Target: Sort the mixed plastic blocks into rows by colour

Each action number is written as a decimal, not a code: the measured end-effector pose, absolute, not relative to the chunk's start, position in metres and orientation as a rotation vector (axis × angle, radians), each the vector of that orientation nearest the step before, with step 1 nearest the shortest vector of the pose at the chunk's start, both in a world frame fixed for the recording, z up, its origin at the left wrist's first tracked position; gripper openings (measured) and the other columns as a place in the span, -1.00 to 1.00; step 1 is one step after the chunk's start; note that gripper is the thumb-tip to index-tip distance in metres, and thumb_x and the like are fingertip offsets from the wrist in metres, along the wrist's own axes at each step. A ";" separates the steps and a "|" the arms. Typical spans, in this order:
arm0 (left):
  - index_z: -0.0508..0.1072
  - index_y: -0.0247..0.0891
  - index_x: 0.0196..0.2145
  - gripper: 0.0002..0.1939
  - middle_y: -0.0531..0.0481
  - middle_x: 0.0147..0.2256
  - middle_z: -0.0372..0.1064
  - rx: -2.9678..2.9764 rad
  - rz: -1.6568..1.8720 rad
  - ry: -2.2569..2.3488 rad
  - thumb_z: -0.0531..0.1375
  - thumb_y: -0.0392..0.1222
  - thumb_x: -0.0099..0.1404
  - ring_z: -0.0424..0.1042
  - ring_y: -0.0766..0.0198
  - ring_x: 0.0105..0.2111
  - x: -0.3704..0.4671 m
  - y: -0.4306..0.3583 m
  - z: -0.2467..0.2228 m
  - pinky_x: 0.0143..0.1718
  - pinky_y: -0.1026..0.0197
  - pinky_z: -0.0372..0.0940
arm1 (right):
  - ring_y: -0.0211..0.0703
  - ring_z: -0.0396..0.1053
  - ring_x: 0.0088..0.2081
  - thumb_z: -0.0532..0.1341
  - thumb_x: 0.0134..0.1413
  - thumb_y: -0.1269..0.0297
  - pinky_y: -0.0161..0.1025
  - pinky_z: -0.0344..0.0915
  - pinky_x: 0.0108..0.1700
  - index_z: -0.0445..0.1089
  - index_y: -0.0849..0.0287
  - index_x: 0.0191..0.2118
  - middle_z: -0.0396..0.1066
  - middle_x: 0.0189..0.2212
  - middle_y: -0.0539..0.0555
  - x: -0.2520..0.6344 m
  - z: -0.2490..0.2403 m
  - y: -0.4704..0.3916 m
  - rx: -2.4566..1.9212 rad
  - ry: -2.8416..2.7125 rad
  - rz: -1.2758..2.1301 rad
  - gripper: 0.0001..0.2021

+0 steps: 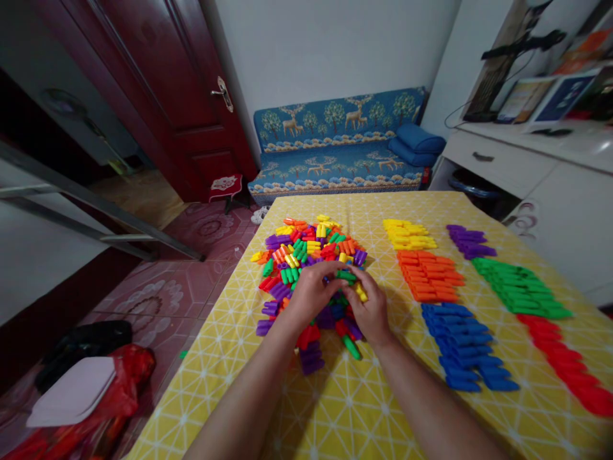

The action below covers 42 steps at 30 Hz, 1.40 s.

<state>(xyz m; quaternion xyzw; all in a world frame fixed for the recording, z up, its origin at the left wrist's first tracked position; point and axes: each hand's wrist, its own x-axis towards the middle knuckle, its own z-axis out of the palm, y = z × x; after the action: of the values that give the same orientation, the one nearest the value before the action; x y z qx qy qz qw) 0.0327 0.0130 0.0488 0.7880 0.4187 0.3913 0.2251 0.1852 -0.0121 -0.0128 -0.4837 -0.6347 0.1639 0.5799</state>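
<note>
Above a mixed pile of bullet-shaped plastic building blocks, my two hands meet at a green block. My left hand closes on it from the left, fingertips bent over it. From the other side my right hand pinches the same block between thumb and fingers. A bit of blue shows by the left fingertips, partly hidden. Just beside the right fingers lies a yellow block. Another green block rests at the pile's near edge, by a purple block.
Sorted to the right on the yellow tablecloth lie groups of yellow blocks, orange blocks, blue blocks, purple blocks, green blocks and red blocks. A blue sofa stands beyond the table.
</note>
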 end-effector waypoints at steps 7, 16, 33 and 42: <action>0.51 -0.26 -0.08 -0.72 -0.11 -0.15 0.55 1.769 1.171 1.126 0.26 -0.18 0.25 0.53 0.16 -0.17 0.029 0.003 0.022 -0.14 0.16 0.43 | -0.07 0.47 -0.10 0.21 0.17 0.16 -0.10 0.39 -0.04 0.39 0.08 0.04 0.51 -0.11 0.10 0.186 -0.023 -0.009 -1.147 -1.394 0.605 -0.67; 0.51 -0.32 -0.16 -0.72 -0.10 -0.30 0.54 1.598 1.240 1.091 0.28 -0.13 0.21 0.52 0.22 -0.32 0.026 0.001 0.007 -0.29 0.24 0.41 | -0.05 0.35 0.05 0.26 0.13 0.28 -0.06 0.31 0.09 0.38 0.03 0.07 0.39 0.00 0.10 0.184 -0.014 -0.010 -1.072 -1.646 0.383 -0.64; 0.54 -0.31 -0.12 -0.64 -0.11 -0.28 0.56 1.579 1.176 1.101 0.20 0.02 0.29 0.54 0.16 -0.31 0.021 0.002 0.004 -0.25 0.20 0.43 | -0.10 0.39 -0.13 0.31 0.03 0.29 -0.13 0.36 -0.10 0.41 0.06 -0.03 0.42 -0.10 0.08 0.219 0.031 -0.029 -1.232 -1.580 0.300 -0.67; 0.55 -0.32 -0.17 -0.66 -0.09 -0.33 0.55 1.548 1.160 1.087 0.19 0.01 0.29 0.54 0.19 -0.34 0.022 0.001 0.003 -0.30 0.23 0.43 | -0.22 0.36 -0.32 0.42 -0.20 0.27 -0.25 0.22 -0.27 0.42 0.15 -0.38 0.49 -0.19 0.12 0.430 0.065 -0.004 -1.762 -1.236 0.044 -0.78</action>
<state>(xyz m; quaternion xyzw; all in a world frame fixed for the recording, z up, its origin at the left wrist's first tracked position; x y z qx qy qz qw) 0.0216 0.0009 0.0033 0.6246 0.4387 0.4681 0.4452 0.4297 -0.0042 0.0645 -0.7205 -0.5054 0.0179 0.4744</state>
